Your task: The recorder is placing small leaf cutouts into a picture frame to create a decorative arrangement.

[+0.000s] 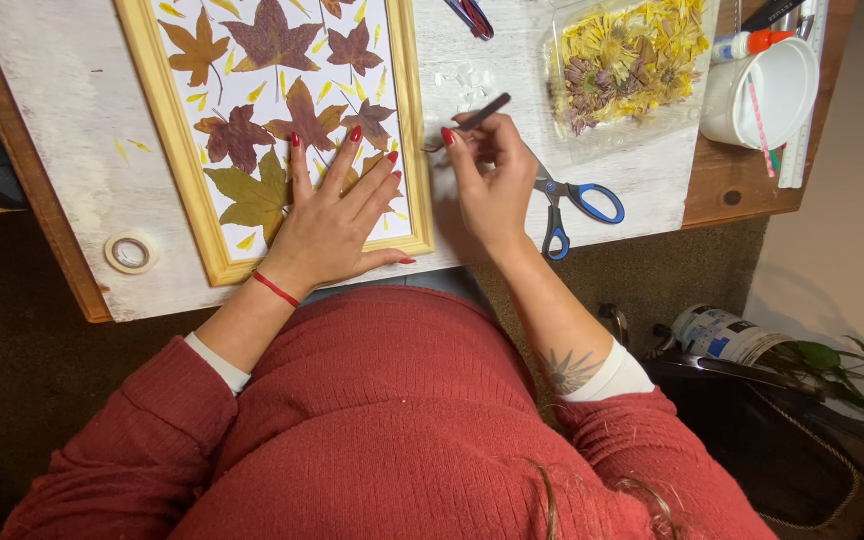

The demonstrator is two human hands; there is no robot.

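**Operator:** While my left hand (327, 225) lies flat and released, fingers spread, on the leaf picture inside the yellow frame (170, 120), my right hand (492, 180) is pinched around the tweezers (472, 120). Their tip sits just off the frame's right rail, over the white bench (72, 110).

**Observer:** What crowds the right hand?

**Operator:** I see blue-handled scissors (572, 200) lying right beside my right wrist, partly tucked under the hand. Further right is a clear bag of dried flowers (617, 65), then a white cup (762, 95) with a glue bottle (747, 44) across its rim and a ruler (802, 120) alongside. Small pale scraps (462, 85) lie on the bench above the tweezers, and another pair of handles (470, 15) pokes in at the top.

**Observer:** And on the left?

**Operator:** A roll of tape (132, 252) sits near the bench's front edge, well apart from my hands, with a few yellow petals (130, 147) loose beside the frame.

**Observer:** Any room to move?

**Operator:** I have an open strip of bench between the frame and the flower bag. The frame's lower corner comes close to the front edge, and both wrists hang over that edge. To the right, the white surface ends and bare brown wood (727, 185) shows.
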